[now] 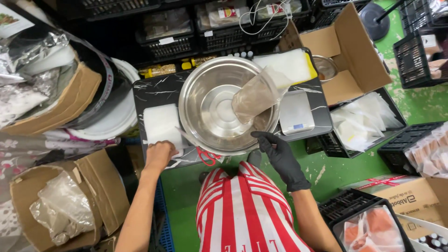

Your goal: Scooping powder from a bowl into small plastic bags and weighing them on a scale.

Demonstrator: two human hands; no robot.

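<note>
A large steel mixing bowl (210, 105) stands on a small black marble-patterned table (154, 88). A clear plastic bag (254, 98) with brownish contents leans tilted inside it, mouth toward the far right rim. My right hand (279, 156), in a black glove, rests at the bowl's near rim just below the bag; whether it grips anything is unclear. My bare left hand (160, 155) curls its fingers on the near corner of a white stack of flat bags (161, 123) left of the bowl.
Red-handled scissors (208, 157) poke out under the bowl's near edge. A white scale (295, 112) and a second white stack (289, 65) lie to the right. Cardboard boxes (354, 51), black crates (410, 135) and sacks ring the table on a green floor.
</note>
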